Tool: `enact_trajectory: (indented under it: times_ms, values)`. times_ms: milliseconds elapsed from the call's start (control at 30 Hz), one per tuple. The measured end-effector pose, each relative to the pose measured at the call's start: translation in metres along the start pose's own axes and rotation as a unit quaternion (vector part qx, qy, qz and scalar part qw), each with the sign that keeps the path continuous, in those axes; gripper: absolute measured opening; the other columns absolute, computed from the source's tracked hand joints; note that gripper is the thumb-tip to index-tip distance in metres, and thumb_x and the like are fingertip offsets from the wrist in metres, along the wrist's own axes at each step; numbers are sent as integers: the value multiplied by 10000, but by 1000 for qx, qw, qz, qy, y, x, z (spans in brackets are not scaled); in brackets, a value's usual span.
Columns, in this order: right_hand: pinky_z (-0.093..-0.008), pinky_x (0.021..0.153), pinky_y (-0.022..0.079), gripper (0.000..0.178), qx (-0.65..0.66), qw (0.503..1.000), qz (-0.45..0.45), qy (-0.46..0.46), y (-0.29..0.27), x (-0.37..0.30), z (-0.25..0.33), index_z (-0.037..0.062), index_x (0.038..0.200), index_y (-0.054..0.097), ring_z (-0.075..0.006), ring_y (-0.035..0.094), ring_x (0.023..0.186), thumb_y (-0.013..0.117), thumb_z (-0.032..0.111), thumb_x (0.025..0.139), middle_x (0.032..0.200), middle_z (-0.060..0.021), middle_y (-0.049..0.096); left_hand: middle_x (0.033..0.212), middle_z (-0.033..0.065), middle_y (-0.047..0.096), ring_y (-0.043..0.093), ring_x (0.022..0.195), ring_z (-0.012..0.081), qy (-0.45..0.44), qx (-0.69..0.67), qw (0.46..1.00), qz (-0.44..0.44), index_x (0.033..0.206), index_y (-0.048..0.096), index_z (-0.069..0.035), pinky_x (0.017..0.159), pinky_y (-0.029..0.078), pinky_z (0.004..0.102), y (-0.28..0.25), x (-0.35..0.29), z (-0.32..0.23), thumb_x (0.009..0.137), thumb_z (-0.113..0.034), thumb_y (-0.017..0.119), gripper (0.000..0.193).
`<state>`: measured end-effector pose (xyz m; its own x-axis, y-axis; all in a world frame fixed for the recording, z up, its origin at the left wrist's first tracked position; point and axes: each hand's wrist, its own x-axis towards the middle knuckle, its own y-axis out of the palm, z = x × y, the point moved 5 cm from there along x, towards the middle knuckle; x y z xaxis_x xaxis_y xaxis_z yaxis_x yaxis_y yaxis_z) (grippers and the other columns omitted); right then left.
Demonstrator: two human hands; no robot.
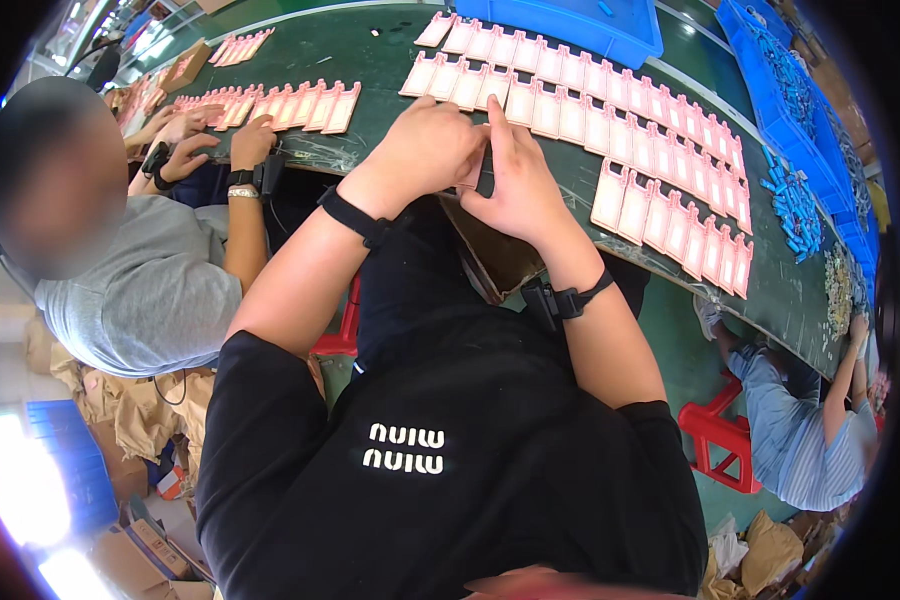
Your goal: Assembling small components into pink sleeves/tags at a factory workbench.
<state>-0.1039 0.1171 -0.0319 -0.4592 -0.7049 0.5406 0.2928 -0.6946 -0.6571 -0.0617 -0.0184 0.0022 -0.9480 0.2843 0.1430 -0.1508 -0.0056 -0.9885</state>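
My left hand (432, 148) is closed, its fingers curled over a small flat pink piece (473, 172) at the near edge of the table. Much of that piece is hidden by the fingers. Just to its right, my right hand (523, 188) has its index finger stretched forward and its thumb apart, close around the same piece; I cannot tell whether it touches it. Beyond both hands lie rows of flat pink rectangular pieces (570, 112), each with a pale panel and a notched tab at one end. A shorter row of pink pieces (660, 218) lies to the right.
The green table (385, 45) carries a blue tray (580, 28) at the back and a pile of small blue parts (795, 208) at right. A co-worker in grey (150, 280) handles similar pieces (305, 106) at left. Another person (795, 430) sits at far right, near a red stool (722, 435).
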Motion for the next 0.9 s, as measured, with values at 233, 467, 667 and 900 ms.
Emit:
enact_trajectory:
  times_ms: [233, 467, 667, 900]
  values:
    - [-519, 1158, 475, 1126, -52, 999, -8, 9, -5, -8, 5, -95, 1695, 310, -406, 612, 1331, 874, 234, 777, 1353, -199, 727, 767, 98, 672, 612, 710, 248, -102, -670, 694, -244, 789, 654, -62, 701, 461, 377, -13, -33, -16, 877, -250, 804, 256]
    - [-588, 1234, 340, 928, -214, 974, 33, 63, -54, -40, 14, -22, 1666, 448, -421, 580, 1383, 772, 216, 830, 1332, -245, 720, 789, 98, 626, 585, 762, 231, 110, -872, 408, 248, 694, 567, -61, 702, 419, 355, 74, -64, -104, 775, -319, 829, 376]
    - [-627, 1237, 347, 847, -308, 946, -27, 94, -98, -51, 22, -19, 1581, 518, -434, 568, 1397, 731, 112, 772, 1439, -228, 661, 790, 84, 673, 657, 712, 243, -172, -811, 539, 147, 810, 674, -31, 690, 537, 403, 200, -45, -99, 868, -178, 758, 180]
    - [-530, 1239, 441, 813, -20, 999, 37, -18, -20, -9, 32, -14, 1587, 524, -458, 558, 1419, 799, 122, 834, 1498, -253, 624, 1118, 215, 808, 767, 1022, 440, -187, -436, 873, -112, 1181, 777, -59, 922, 611, 511, 246, -45, -67, 978, -87, 636, 249]
